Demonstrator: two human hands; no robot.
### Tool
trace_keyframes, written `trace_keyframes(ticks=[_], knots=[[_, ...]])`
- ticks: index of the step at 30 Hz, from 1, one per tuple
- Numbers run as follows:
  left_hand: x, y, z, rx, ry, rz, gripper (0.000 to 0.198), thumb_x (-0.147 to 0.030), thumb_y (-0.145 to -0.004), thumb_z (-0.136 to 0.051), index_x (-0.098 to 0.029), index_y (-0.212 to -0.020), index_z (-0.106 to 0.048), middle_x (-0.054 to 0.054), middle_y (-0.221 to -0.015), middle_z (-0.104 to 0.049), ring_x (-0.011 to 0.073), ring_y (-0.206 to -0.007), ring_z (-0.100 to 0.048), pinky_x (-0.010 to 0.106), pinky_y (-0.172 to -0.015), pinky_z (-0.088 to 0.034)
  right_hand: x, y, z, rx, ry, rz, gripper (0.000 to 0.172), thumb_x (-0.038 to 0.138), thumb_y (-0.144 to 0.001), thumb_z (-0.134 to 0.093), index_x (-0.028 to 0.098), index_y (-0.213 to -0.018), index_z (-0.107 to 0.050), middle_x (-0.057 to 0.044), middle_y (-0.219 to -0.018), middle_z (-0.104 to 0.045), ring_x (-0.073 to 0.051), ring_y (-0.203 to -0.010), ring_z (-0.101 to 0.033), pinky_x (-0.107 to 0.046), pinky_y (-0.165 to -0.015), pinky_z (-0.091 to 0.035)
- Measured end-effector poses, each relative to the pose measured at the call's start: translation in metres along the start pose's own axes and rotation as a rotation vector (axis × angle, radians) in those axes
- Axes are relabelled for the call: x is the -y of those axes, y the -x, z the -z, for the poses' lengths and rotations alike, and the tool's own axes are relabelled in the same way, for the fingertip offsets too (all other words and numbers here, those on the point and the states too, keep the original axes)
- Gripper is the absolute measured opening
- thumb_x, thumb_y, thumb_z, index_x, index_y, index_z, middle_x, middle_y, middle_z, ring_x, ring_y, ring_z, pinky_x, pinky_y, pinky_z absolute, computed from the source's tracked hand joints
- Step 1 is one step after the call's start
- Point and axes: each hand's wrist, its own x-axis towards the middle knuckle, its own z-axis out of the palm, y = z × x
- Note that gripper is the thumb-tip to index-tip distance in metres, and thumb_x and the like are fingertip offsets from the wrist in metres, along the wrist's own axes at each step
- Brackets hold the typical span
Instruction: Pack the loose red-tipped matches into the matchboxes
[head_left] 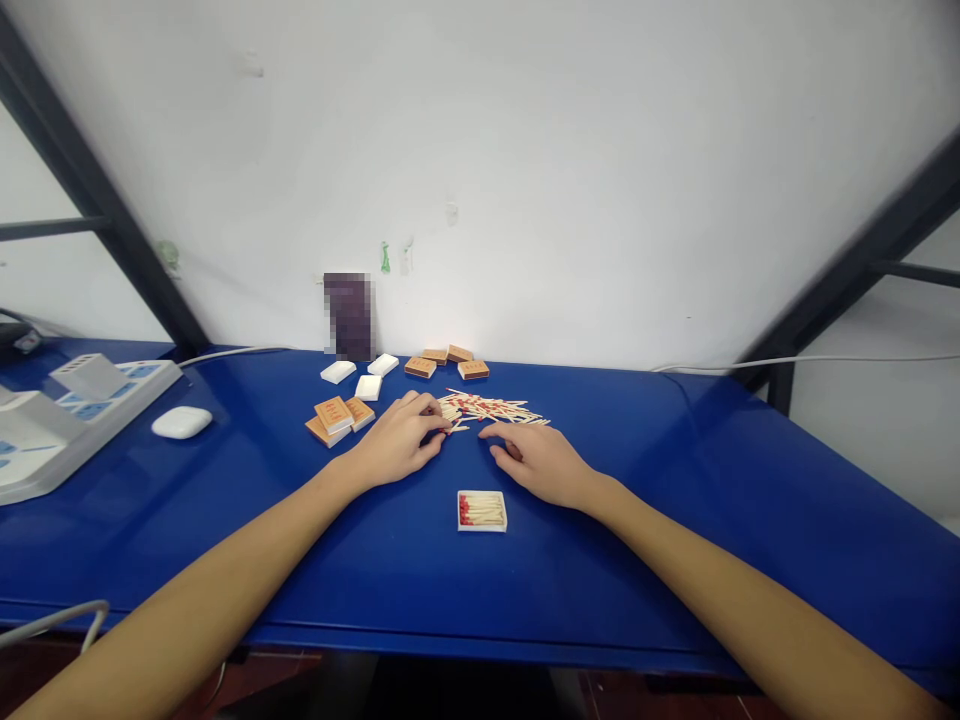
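Note:
A loose heap of wooden matches (495,407) with red heads lies on the blue table. At the heap's left edge is my left hand (401,435), its fingers curled and thumb near the index finger, closed on matches at the fingertips. What lies deeper in that hand is hidden. My right hand (544,462) rests at the heap's near right side, index finger stretched and thumb apart, holding nothing I can see. Between my forearms sits a white matchbox tray (482,528) filled with matches, their red heads mostly to the left.
Orange matchbox sleeves lie in a left pile (334,413) and a back group (472,370). Several white trays, one of them a white tray (368,388), sit behind my left hand. A white earphone case (181,422) and power strip (90,425) stand left. Behind rises a white wall (562,200).

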Motion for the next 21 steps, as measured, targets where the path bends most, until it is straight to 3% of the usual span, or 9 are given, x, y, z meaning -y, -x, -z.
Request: trace_keyframes(ticks=[7,14,21], knots=[[0.001,-0.001,-0.001,0.004,0.024,-0.052,0.027,-0.018,-0.093,-0.047,-0.021,-0.112,-0.066,0.008,-0.107,-0.062,0.0221,-0.1,-0.053,0.037,-0.089,-0.045,0.0,0.001,0.0,0.004,0.012,-0.008,0.034,0.025,-0.093,-0.047,0.023,-0.123,-0.061,-0.002,-0.081,-0.068,-0.017,-0.076,-0.063,-0.027,-0.072,-0.043],[0.001,-0.003,-0.002,0.012,0.017,-0.067,0.026,-0.019,-0.094,-0.047,-0.021,-0.111,-0.068,0.007,-0.105,-0.065,0.0224,-0.103,-0.052,0.039,-0.093,-0.044,0.007,-0.015,-0.005,-0.039,0.111,-0.038,0.04,0.026,-0.098,-0.039,0.025,-0.136,-0.052,-0.008,-0.116,-0.069,-0.023,-0.105,-0.063,-0.032,-0.085,-0.045],[0.001,-0.004,-0.001,0.019,0.074,-0.067,0.027,-0.022,-0.095,-0.047,-0.021,-0.109,-0.07,0.008,-0.104,-0.066,0.0223,-0.101,-0.054,0.039,-0.092,-0.045,0.006,-0.03,-0.01,-0.05,0.166,-0.083,0.025,0.025,-0.098,-0.044,0.023,-0.115,-0.062,-0.007,-0.104,-0.071,-0.022,-0.093,-0.066,-0.029,-0.077,-0.044]])
